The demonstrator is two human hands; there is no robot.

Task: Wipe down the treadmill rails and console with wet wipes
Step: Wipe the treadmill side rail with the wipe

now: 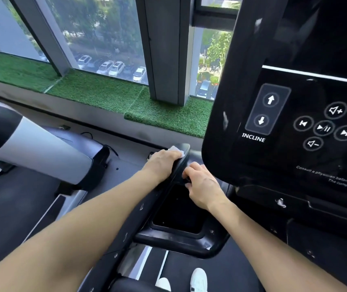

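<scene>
— While you log the hands, what's the room?

— Gym by a tall window (109, 39); green fake-grass strip (96, 91) along the sill, parked cars outside below. Black treadmill belt (189, 268) underfoot, white shoes (199, 280) at the bottom edge. Another machine (41, 148), grey and black, off to the left.

— Any text?

— Console (284, 127) is glossy black. "INCLINE" under an up/down arrow pad, plus round media buttons: volume plus, volume minus, skip back, play/pause, skip forward. Small print lower right starts "Consult a physician before using", rest cut off. Screen above shows "INC", cropped.

— Containers?

— Black tray pocket (178, 213) left of the console, looks bare, only specks inside.

— Hands?

— Left hand (164, 160) lies over the top end of the black rail (181, 161), fingers curled down on a white wipe (176, 150) pressed to it; a corner of the wipe pokes out past the fingertips. Right hand (202, 186) just beside, fingers curled at the rail's inner edge above the tray; can't tell whether it's gripping anything.
</scene>
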